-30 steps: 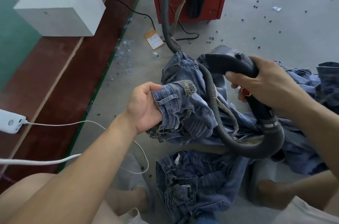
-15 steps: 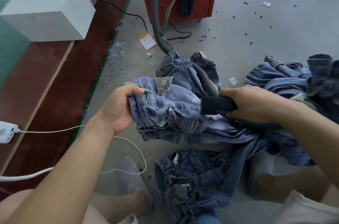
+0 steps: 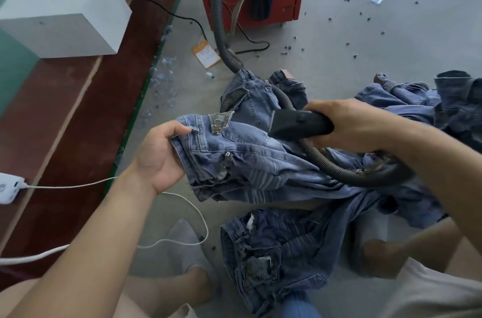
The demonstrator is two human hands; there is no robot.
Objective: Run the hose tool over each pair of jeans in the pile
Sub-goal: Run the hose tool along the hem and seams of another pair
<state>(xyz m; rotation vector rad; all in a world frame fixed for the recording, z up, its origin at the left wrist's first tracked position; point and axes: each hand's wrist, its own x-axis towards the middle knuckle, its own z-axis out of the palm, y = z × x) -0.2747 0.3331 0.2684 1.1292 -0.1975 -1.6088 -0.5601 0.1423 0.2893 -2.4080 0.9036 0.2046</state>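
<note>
Fingers (image 3: 180, 128) of the left hand (image 3: 159, 158) are curled over the waistband edge of a faded blue pair of denim jeans (image 3: 242, 161), pinching it and holding it up off the grey concrete floor (image 3: 339, 44). Just right of those fingers, the black plastic hose tool nozzle (image 3: 297, 123) sits against the denim near the back pocket. The right hand (image 3: 352, 125) is wrapped tight around its handle, with the dark ribbed hose (image 3: 339, 171) looping under that hand. More crumpled blue jeans (image 3: 273, 252) lie below both hands, and others (image 3: 417, 98) beyond the right fingers.
</note>
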